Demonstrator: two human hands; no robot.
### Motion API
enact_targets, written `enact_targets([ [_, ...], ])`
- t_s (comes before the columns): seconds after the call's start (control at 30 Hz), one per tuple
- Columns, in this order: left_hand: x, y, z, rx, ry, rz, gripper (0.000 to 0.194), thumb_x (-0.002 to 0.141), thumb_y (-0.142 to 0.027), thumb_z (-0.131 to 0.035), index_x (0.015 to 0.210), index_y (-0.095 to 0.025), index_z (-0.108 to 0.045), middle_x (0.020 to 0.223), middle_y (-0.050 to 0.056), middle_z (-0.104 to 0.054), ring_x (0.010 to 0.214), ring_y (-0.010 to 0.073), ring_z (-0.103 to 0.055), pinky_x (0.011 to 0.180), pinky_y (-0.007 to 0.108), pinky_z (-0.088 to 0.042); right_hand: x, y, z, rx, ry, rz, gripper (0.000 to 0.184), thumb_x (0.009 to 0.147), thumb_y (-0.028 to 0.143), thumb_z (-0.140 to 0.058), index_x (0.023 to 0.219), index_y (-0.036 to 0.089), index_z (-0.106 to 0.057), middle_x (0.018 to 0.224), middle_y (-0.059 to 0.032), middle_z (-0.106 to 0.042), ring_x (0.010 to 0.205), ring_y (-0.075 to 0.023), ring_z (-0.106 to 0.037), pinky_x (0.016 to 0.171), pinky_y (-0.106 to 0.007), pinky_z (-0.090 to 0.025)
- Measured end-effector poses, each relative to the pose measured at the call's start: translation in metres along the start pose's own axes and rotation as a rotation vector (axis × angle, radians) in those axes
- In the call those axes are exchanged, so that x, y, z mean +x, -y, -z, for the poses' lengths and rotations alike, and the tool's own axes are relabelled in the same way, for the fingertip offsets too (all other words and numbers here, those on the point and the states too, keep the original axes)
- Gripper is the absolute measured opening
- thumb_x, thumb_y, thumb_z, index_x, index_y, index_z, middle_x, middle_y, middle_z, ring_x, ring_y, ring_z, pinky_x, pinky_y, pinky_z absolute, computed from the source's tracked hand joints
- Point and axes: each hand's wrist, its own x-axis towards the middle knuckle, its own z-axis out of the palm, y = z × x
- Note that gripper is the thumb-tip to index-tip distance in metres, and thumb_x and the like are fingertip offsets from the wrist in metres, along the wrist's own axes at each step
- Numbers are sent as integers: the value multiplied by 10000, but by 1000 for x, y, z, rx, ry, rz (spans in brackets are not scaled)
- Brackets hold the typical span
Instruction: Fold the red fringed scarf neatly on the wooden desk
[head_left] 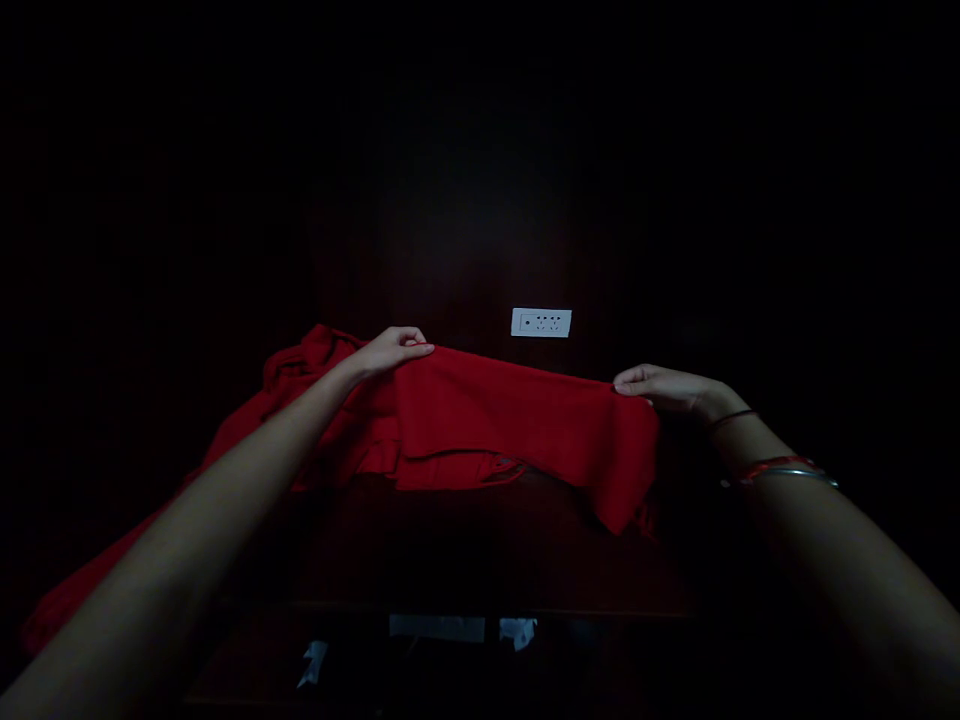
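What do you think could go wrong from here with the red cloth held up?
The left hand and right hand grip only the upper edge of the red cloth, so it might slip. The heaped red fabric alongside might get dragged along. In this dim light, creases could be missed.

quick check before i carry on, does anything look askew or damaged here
The red cloth between both hands slants, lower at the right hand than at the left hand. More red fabric lies rumpled at left. No damage shows, though it's very dark.
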Motion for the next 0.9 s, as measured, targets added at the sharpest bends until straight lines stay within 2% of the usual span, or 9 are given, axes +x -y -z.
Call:
enact_targets([
  [0.07, 0, 0, -4, 47, 8, -18, 345, 624, -476, -566, 642, -144, -473, 542, -58, -417, 478, 60, -370, 456, 180, -254, 3, -4, 3, 142, -113, 42, 342, 599, 487, -596, 684, 161, -535, 639, 1, -562, 566, -107, -501, 572, -253, -405],
  [0.13, 2, 1, -8, 115, 16, -44, 342, 641, -481, -538, 645, -143, -484, 541, -53, -421, 484, 66, -373, 459, 184, -264, 8, -9, 5, 160, -192, 34, 351, 594, 499, -595, 684, 166, -525, 654, -1, -560, 590, -114, -501, 586, -254, -407],
  [0.27, 16, 10, -13, 342, 1, -100, 324, 677, -467, -497, 675, -145, -526, 587, -26, -489, 547, 94, -429, 501, 199, -309, 20, -23, 11, -80, -319, 20, 392, 612, 546, -549, 659, 157, -539, 645, -2, -558, 611, -124, -492, 591, -246, -400],
  [0.37, 28, 21, -16, 492, -22, -106, 307, 721, -446, -466, 725, -151, -550, 657, -3, -546, 618, 119, -482, 551, 212, -345, 29, -33, 15, -230, -298, 8, 408, 677, 547, -473, 708, 152, -572, 697, -12, -588, 658, -134, -514, 619, -245, -406],
  [0.43, 36, 28, -23, 602, -1, -94, 284, 748, -424, -456, 773, -159, -557, 712, 13, -572, 664, 135, -509, 590, 223, -365, 39, -39, 13, -420, -302, -83, 359, 729, 477, -453, 741, 147, -592, 737, -33, -606, 694, -144, -530, 634, -242, -405],
  [0.57, 49, 41, -56, 932, -8, -82, 218, 803, -299, -416, 925, -180, -551, 904, 68, -580, 833, 192, -525, 718, 295, -382, 68, -49, -8, -906, -444, -263, 242, 797, 287, -419, 881, 147, -597, 889, -100, -605, 819, -188, -542, 703, -291, -395],
  [0.7, 45, 53, -104, 1108, -31, -98, 320, 804, -171, -391, 1111, -177, -482, 1168, 142, -449, 1069, 268, -412, 861, 430, -308, 85, -55, -41, -1074, -534, -211, 327, 804, 284, -417, 1102, 175, -497, 1100, -155, -500, 998, -276, -448, 773, -441, -372],
  [0.8, 29, 60, -130, 987, 174, -246, 348, 794, -289, -455, 1125, -184, -477, 1255, 139, -358, 1151, 273, -325, 900, 419, -294, 80, -57, -59, -1050, -441, -122, 387, 787, 319, -447, 1145, 173, -472, 1175, -174, -427, 1037, -307, -401, 780, -467, -371],
  [0.9, 6, 63, -142, 765, 449, -409, 388, 792, -392, -451, 1133, -207, -464, 1222, 88, -399, 1106, 204, -387, 896, 326, -329, 63, -60, -74, -929, -143, 74, 362, 760, 334, -495, 1082, 171, -532, 1128, -133, -474, 1001, -243, -450, 810, -357, -388],
])
